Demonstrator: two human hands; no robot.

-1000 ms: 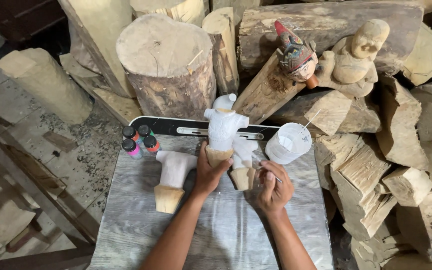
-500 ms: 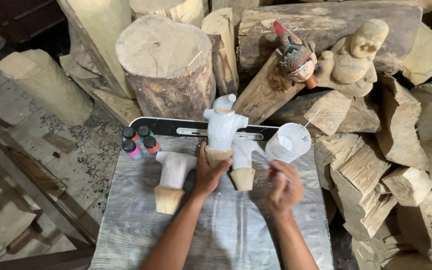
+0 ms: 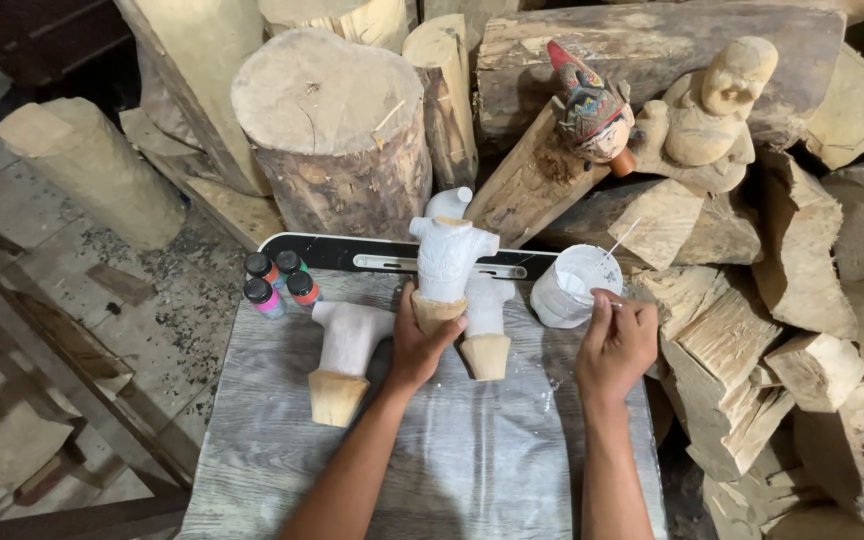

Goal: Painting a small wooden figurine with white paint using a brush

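Left grip point(image 3: 422, 340) clasps figure point(image 3: 447, 262) (upright) — table edge point(image 3: 252, 420) near.

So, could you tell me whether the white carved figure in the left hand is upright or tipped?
Upright: the figure stands base down, head up, the left hand gripping its bare wooden base.

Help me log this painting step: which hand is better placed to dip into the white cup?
Right, most likely. The right hand holds a thin stick at the rim of the white cup, while the left hand grips the base of the white figure.
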